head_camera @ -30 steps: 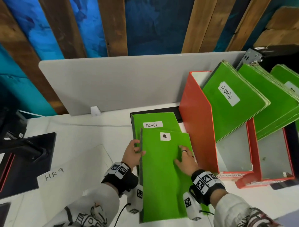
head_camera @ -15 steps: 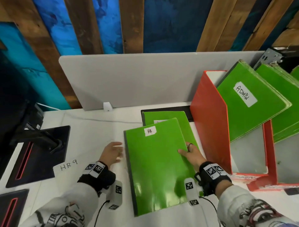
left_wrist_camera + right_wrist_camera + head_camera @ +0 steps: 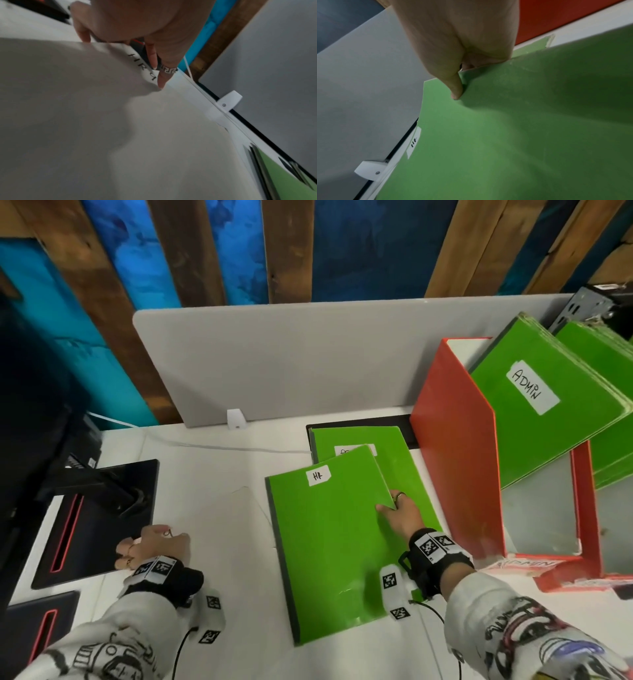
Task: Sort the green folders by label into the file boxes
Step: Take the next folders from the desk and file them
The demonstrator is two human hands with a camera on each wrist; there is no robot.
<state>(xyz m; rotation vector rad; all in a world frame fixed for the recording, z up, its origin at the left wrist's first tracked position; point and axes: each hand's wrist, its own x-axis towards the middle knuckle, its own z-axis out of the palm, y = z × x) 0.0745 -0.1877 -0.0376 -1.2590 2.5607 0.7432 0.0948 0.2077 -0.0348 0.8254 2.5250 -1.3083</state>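
Note:
A green folder labelled HR (image 3: 329, 542) (image 3: 505, 135) lies on the white desk, partly over a second green folder (image 3: 394, 460) whose label is half covered. My right hand (image 3: 394, 508) (image 3: 460, 75) pinches the HR folder's right edge, thumb on top and fingers underneath, so that edge is raised. My left hand (image 3: 150, 546) (image 3: 154, 65) grips the far edge of a flat white file box marked HR9 (image 3: 222, 542) (image 3: 85, 108). At the right a red file box (image 3: 455, 467) holds green folders labelled ADMIN (image 3: 548, 405).
A second red file box (image 3: 587, 501) with green folders stands further right. A grey divider panel (image 3: 308, 354) closes the back of the desk, with a white clip (image 3: 235, 419) and a cable (image 3: 239, 448). Black monitor bases (image 3: 96, 518) sit at the left.
My left hand let go of the HR folder's left edge and moved left to the HR9 box. My right hand shifted the HR folder left and lifted its right edge.

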